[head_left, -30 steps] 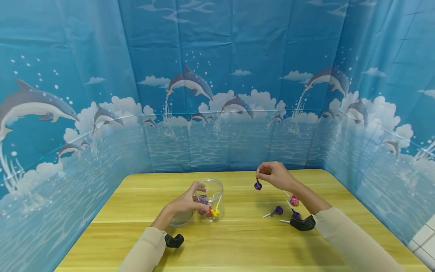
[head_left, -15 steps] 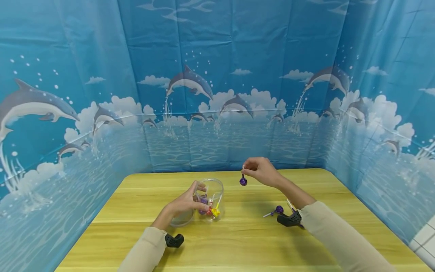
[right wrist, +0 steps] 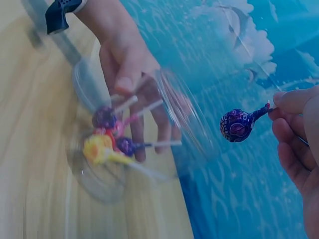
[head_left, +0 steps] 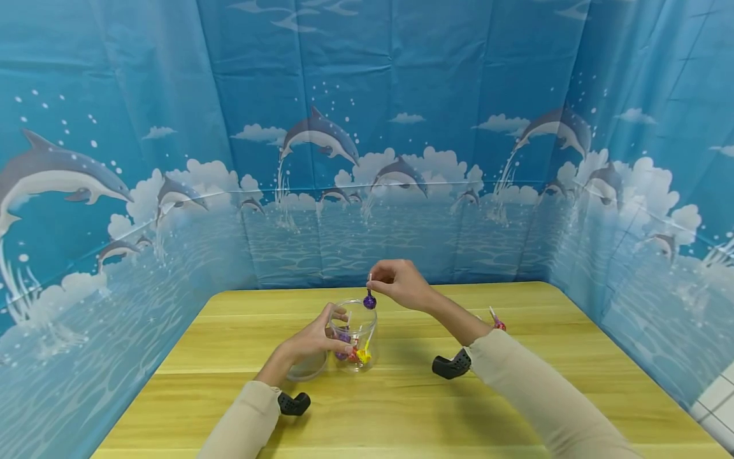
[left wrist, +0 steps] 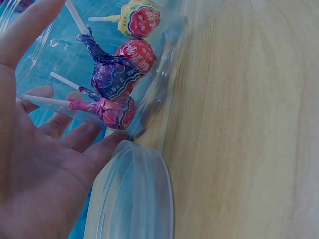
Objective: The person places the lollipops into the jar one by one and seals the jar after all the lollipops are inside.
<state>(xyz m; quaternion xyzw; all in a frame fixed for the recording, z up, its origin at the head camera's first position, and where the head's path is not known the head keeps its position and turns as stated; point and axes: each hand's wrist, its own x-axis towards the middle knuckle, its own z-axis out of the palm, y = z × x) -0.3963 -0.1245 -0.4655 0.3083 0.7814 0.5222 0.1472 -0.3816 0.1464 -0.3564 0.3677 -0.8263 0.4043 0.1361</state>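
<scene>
The purple lollipop [head_left: 369,300] hangs candy-down near the mouth of the clear jar [head_left: 373,324], its stick pinched by the right hand [head_left: 403,284]. The left hand [head_left: 314,339], apart from the right, grips the jar — a yellow lollipop [head_left: 364,357] sits inside.

And across the back and both sides, a glossy blue plastic curtain [head_left: 436,76] is hanging in creases, its printed grey-and-white dolphins [head_left: 63,172] leaping past puffy white clouds [head_left: 260,132]! Below, a yellow wood-grain table [head_left: 367,421] is stretching forward with rounded far corners, while square white tiles [head_left: 719,411] are peeking in at lower right.
</scene>
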